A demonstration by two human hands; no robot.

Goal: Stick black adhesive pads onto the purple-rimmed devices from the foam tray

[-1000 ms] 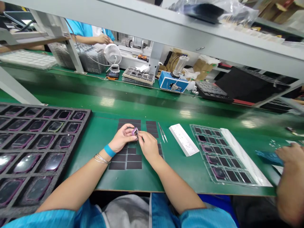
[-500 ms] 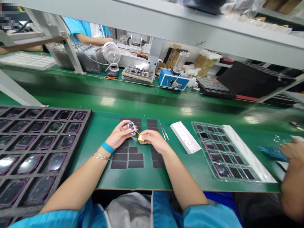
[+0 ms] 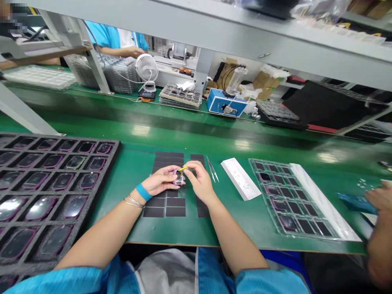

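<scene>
Over the green bench, my left hand (image 3: 161, 180) is closed around a small purple-framed watch case (image 3: 179, 178), its inner parts facing up. My right hand (image 3: 198, 179) pinches a yellow battery-like piece (image 3: 183, 168) just above the case; seen nearly edge-on, it was joined to the case by a thin wire. Beneath both hands lie rows of dark rectangular sheets (image 3: 175, 208). Metal tweezers (image 3: 212, 169) rest on the bench right of my right hand.
At left stands a grey foam tray (image 3: 114, 153) of purple-framed watch pieces. Right of the tweezers are a white box lid (image 3: 240, 179) with small bits and a clear plastic tray (image 3: 277, 232) of dark screens. A co-worker's hand (image 3: 381, 198) is at far right.
The watch case has moved slightly right and down and been turned. My right hand has lifted the yellow piece from beside the case to just above it.
</scene>
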